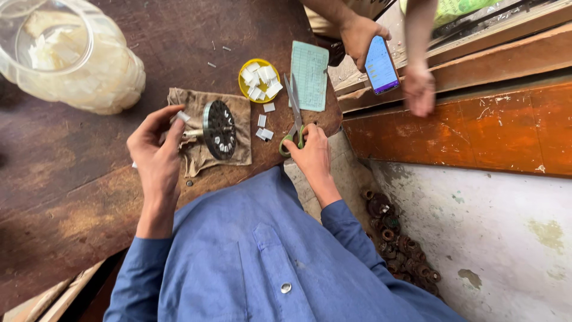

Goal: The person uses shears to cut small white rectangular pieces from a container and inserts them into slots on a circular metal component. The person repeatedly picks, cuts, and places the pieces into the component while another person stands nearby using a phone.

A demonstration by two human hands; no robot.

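My left hand (156, 149) pinches a small white folded slip (182, 116) between thumb and forefinger, close to a round dark metal disc with slots (218, 129) that lies on a brown cloth (196, 156). My right hand (311, 156) grips the green handles of a pair of scissors (293, 113), whose blades point away across the brown wooden table (71, 185). A yellow lid (260, 81) filled with white paper pieces sits beyond the disc, and a few loose white pieces (264, 125) lie beside it.
A large clear plastic jar (71, 56) holding white pieces lies at the far left. A pale green printed card (310, 74) rests by the scissors. Another person's hand (360, 34) holds a phone (380, 64) at the table's far edge. Rusty metal rings (400, 241) are piled on the floor at right.
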